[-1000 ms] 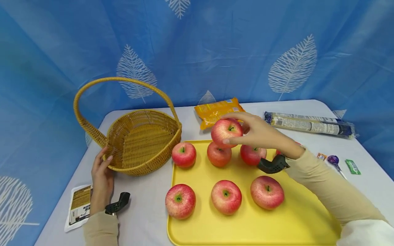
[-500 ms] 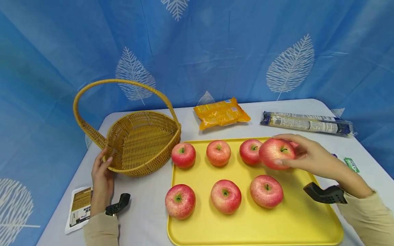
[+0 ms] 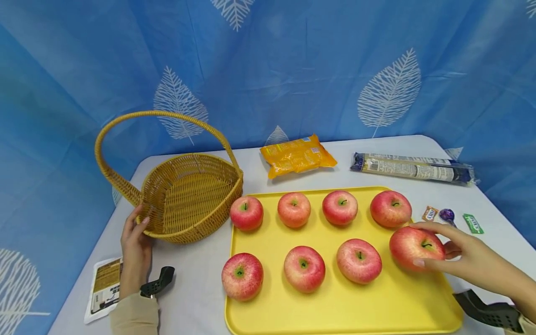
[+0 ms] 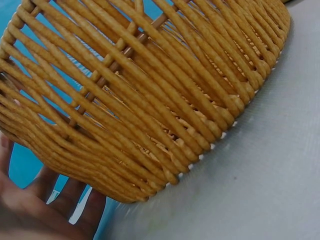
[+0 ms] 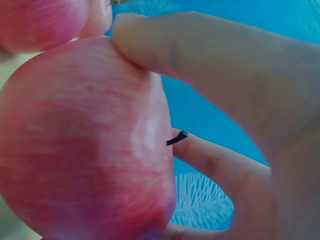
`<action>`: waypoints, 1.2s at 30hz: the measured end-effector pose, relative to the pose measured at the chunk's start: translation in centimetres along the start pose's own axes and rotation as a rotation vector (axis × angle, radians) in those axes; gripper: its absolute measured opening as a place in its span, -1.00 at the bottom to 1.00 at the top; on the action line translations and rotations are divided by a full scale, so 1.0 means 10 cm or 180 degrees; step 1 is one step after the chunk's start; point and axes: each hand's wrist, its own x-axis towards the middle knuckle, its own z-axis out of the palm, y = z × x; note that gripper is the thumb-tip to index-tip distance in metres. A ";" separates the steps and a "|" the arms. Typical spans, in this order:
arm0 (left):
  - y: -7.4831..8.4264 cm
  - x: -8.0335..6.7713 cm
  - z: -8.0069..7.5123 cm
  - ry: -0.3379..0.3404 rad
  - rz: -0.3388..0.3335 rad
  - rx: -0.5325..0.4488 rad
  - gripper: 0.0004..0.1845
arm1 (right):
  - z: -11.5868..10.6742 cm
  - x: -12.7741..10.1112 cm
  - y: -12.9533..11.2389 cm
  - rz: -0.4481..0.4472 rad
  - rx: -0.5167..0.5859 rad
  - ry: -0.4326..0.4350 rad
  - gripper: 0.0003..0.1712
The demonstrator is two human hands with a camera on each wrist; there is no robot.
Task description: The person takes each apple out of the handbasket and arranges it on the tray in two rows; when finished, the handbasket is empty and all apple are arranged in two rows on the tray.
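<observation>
My right hand grips a red apple over the right side of a yellow tray. Thumb and fingers lie on opposite sides of this apple, its dark stem showing in the right wrist view. Just behind it sits another apple, at the tray's back right corner. Several more apples stand on the tray in two rows, among them a front one. To the left, my left hand holds the rim of a wicker basket near the foot of its tall handle. No fruit is inside the basket.
Behind the tray lie an orange packet and a long clear-wrapped packet. Small sweets, including a purple lollipop and a green wrapper, are at the right. A flat white pouch lies beside my left forearm. A blue curtain hangs behind.
My right hand has carried the apple rightward and toward me, from above the back row to the tray's right side. The left hand stays on the basket.
</observation>
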 end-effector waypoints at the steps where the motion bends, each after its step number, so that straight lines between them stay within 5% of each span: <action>1: 0.00 0.00 0.00 0.0003 0.0003 0.0012 -0.52 | 0.02 -0.01 0.02 0.0027 -0.0014 -0.0023 -0.21; 8: -0.03 0.00 -0.02 0.0009 0.0048 0.0064 -0.51 | 0.10 -0.05 0.05 0.0273 -0.0025 -0.0313 -0.18; 36: -0.02 0.00 -0.01 -0.0013 0.0089 -0.0007 -0.51 | 0.25 -0.09 0.05 -0.0005 -0.0243 -0.0263 -0.14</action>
